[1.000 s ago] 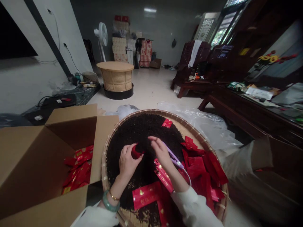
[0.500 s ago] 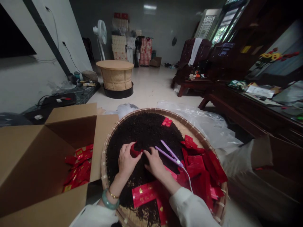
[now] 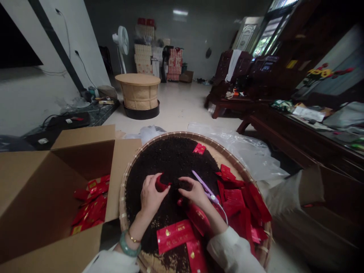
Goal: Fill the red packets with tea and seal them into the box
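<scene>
My left hand (image 3: 153, 193) is closed around a small red packet (image 3: 161, 185), whose open mouth points up and to the right. Just to its right is my right hand (image 3: 193, 191), thumb and fingers curved and apart. Dark loose leaves, like dried tea, show between those fingers; whether any are held is unclear. Both hands are over the dark leaves (image 3: 173, 155) spread in a round woven tray (image 3: 124, 197). Beside my right hand lies a purple clamp-like tool (image 3: 209, 191) with a white cord. Flat red packets (image 3: 174, 236) lie below the hands.
A heap of red packets (image 3: 234, 201) fills the tray's right side, and one packet (image 3: 199, 148) lies on the leaves at the back. To the left stands an open cardboard box (image 3: 122, 178) with several red packets inside. Clear plastic sheeting (image 3: 250, 151) lies beyond the tray.
My right hand moved left to the packet's mouth, then back right with its thumb and fingers apart. My left hand has stayed on the packet.
</scene>
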`<state>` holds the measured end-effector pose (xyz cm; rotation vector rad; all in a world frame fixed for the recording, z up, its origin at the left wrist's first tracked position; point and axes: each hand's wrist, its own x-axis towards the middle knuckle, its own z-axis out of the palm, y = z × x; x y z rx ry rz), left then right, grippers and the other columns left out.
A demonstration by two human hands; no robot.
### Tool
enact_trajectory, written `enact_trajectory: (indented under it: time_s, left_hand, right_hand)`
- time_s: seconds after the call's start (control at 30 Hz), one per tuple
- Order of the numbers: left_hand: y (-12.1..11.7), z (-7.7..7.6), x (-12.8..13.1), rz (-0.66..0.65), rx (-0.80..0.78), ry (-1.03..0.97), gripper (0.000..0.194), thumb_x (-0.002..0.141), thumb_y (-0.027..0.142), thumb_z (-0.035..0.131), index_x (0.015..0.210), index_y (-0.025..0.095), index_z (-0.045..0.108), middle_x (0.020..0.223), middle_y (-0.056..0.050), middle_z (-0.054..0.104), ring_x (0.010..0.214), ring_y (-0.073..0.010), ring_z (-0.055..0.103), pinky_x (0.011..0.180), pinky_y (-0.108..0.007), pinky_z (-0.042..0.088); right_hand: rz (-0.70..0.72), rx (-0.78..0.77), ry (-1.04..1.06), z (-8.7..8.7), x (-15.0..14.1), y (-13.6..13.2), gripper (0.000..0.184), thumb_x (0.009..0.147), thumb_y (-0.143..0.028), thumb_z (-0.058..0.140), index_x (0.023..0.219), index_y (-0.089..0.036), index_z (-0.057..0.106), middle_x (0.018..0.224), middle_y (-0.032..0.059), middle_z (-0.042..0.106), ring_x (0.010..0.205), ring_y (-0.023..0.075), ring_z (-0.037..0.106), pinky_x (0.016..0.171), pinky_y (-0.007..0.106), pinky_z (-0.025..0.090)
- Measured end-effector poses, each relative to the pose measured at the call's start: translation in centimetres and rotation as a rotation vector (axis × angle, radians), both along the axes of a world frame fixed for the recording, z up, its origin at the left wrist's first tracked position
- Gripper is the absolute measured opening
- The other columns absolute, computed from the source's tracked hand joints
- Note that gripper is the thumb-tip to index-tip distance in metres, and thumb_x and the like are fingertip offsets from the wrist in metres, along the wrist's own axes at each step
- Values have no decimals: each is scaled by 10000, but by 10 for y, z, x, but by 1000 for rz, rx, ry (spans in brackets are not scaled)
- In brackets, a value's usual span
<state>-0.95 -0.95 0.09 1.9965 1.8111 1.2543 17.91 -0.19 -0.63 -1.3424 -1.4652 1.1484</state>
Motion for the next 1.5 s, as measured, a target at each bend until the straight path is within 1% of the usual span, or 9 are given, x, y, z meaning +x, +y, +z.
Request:
enact_trajectory:
  time_s: [0.13,0.3,0.5,0.67,0.8,0.93,1.13,1.33,1.5]
  left_hand:
    - [0,-1,1,-17,-9,-4,425,690,268,728,1092,215,599,970,-47,581,885,-215,600,786,-337,516]
    - [-2,-1,3,-76,-21,-13,429,694,256,725,1100,223,592,973,-45,580,895,-212,589,804,-343,511]
    - [-3,-2,3,-90,-44,-28,423,701,240,711,1104,210,584,980,-57,577,913,-224,583,799,-354,517]
    - [-2,-4,2,-74,-24,-26,467,658,161,699,1109,204,584,978,-59,581,920,-233,588,796,-356,523]
    - [-2,-4,2,-64,-42,-31,471,652,145,690,1106,203,581,984,-58,582,920,-233,592,789,-355,525]
    - [-3,-3,3,-61,-52,-19,471,657,159,691,1112,207,578,984,-56,575,912,-227,592,779,-345,526]
    - [-4,-5,5,-60,-74,44,533,614,128,708,1124,199,572,957,-51,554,893,-231,580,757,-340,524]
    - [-3,-7,5,-86,-74,-3,520,642,186,702,1142,215,561,968,-49,541,886,-225,585,753,-345,527]
    - [-2,-4,5,-59,-34,-67,488,667,259,712,1129,214,561,965,-46,530,884,-226,590,774,-357,527]
  right_hand:
    - [-89,-71,196,13,-1,3,375,611,-289,724,968,-183,685,887,41,704,783,202,647,729,332,510]
    - [-238,79,222,41,-11,4,350,600,-330,753,915,-185,702,910,55,697,846,216,630,788,353,499]
    - [-122,301,125,67,-38,-3,258,651,-220,712,909,-216,706,1013,62,660,966,218,613,824,337,510]
    - [8,332,-43,66,-46,-9,341,692,-126,625,1008,-232,697,1134,86,634,1030,227,614,750,314,549]
    - [42,439,-152,65,-42,-12,369,732,-110,606,1073,-235,672,1150,94,631,1043,226,613,832,354,536]
    - [75,524,-249,65,-40,-13,282,786,-100,580,1017,-223,685,1054,90,645,962,208,631,842,354,533]
    - [216,585,-544,69,-42,-12,221,803,-43,555,897,-175,706,1004,121,633,925,232,590,801,376,530]
    - [107,641,-315,66,-42,-8,192,828,-73,545,826,-199,689,823,53,636,777,169,616,687,270,518]
    - [-69,595,-172,67,-27,-7,158,805,-92,564,796,-202,678,807,39,665,748,168,630,672,276,509]
